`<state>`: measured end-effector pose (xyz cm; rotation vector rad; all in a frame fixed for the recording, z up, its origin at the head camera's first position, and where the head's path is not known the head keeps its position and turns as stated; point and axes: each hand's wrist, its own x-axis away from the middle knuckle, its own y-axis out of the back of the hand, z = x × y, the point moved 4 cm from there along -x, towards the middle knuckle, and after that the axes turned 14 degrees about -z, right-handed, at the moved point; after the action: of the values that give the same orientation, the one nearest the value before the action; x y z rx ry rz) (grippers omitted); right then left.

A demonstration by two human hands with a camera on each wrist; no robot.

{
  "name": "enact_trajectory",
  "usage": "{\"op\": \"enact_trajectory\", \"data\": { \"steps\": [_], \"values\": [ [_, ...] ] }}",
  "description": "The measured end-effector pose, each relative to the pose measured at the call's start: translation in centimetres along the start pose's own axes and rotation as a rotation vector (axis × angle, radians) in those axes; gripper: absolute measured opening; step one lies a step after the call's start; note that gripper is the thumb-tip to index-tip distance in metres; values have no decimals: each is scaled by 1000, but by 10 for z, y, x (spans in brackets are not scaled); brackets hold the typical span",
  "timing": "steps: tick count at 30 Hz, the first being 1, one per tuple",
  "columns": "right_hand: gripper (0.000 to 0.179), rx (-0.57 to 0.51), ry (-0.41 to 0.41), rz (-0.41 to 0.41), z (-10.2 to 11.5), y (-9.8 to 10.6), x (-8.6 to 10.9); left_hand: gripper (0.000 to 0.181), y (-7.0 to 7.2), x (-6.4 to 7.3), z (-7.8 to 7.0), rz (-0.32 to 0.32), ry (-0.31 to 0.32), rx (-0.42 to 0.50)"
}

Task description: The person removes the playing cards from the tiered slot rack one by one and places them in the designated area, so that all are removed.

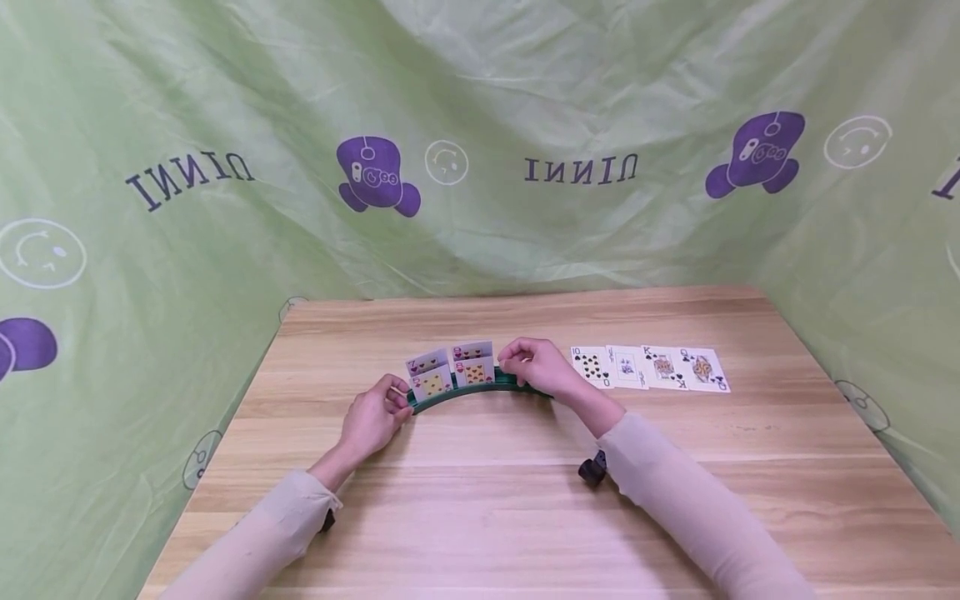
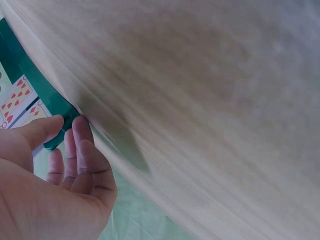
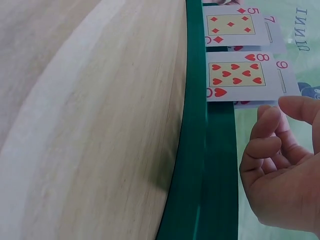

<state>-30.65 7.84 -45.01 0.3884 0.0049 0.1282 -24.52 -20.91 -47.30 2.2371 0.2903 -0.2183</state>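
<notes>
A curved green card holder stands on the table. In its left part are a five of diamonds with a red seven behind it, and an eight of hearts with a red nine behind. My left hand pinches the left end of the holder between thumb and fingers, as the left wrist view shows. My right hand hovers over the holder's right part, fingertips close beside the nine's edge. Its fingers are bent loosely, thumb apart, holding nothing.
Right of the holder a row of face-up cards lies on the wooden table: a black ten, a card with a small blue figure, a king and a queen. Green printed cloth hangs behind and at both sides.
</notes>
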Motion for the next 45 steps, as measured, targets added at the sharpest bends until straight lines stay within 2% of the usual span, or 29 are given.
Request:
{"op": "enact_trajectory", "data": {
  "steps": [14,24,45],
  "values": [
    [15,21,41,2,7,-10,-3,29,1,0,1,9,10,-1],
    [12,4,34,2,6,-15,-3,29,1,-1,1,10,7,0],
    [13,39,44,-3,18,1,1,29,1,-1,2,4,8,0]
  ]
}}
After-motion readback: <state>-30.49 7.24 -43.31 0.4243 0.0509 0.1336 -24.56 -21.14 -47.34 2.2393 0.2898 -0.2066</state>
